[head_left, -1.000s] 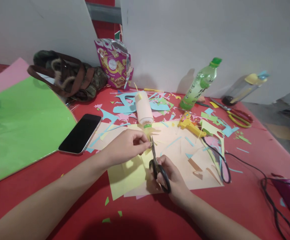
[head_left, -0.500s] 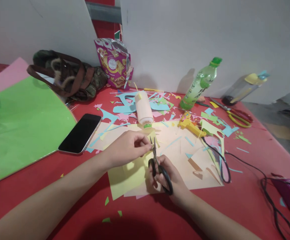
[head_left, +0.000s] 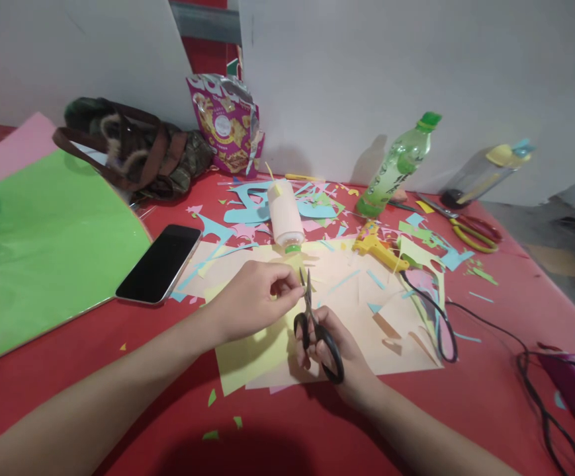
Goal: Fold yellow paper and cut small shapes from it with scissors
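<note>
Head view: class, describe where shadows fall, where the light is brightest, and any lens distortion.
In the head view, the green bottle throws a soft shadow leftward onto the white wall; the left hand shades the yellow paper; the brightest patch lies on the peach paper; that bottle leans outward, suggesting wide-angle stretch.

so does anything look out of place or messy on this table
Yes. Paper scraps litter the red table, and a paper-wrapped bottle lies on its side among them. Nothing looks spilled.

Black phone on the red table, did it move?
No. The flat black phone stays put, right beside the big green paper sheet.
</note>
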{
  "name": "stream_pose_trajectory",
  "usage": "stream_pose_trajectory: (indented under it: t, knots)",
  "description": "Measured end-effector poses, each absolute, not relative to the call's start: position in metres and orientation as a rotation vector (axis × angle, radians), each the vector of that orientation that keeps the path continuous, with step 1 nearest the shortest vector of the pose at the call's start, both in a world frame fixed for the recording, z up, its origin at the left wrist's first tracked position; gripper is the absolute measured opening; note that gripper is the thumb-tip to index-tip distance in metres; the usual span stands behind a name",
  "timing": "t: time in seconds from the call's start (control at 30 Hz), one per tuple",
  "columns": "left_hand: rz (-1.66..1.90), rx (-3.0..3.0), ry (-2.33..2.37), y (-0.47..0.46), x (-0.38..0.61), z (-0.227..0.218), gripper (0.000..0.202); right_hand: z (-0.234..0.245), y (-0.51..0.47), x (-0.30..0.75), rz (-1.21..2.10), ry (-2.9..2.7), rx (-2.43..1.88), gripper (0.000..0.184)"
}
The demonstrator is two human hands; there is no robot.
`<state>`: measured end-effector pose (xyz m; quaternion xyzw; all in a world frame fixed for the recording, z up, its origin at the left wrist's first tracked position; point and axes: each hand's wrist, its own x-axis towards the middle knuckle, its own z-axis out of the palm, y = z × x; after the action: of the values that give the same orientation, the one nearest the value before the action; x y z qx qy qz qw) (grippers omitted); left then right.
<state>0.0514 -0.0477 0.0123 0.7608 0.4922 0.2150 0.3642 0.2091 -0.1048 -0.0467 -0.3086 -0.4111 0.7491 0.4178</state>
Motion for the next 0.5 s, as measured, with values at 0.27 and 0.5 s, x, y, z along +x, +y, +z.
stream_pose_trajectory:
  t: [0.27, 0.5]
  knots:
    - [0.511, 2.000, 1.239, -0.0439, 0.0482, 0.0114, 0.015, -0.0494, -0.1046, 0.2100, 1.910, -1.001, -0.798, 0.028]
    - [0.488, 2.019, 1.210, -0.0416, 0.0447, 0.0119, 0.012, -0.0446, -0.1050, 0.2079, 1.934, -0.942, -0.832, 0.032]
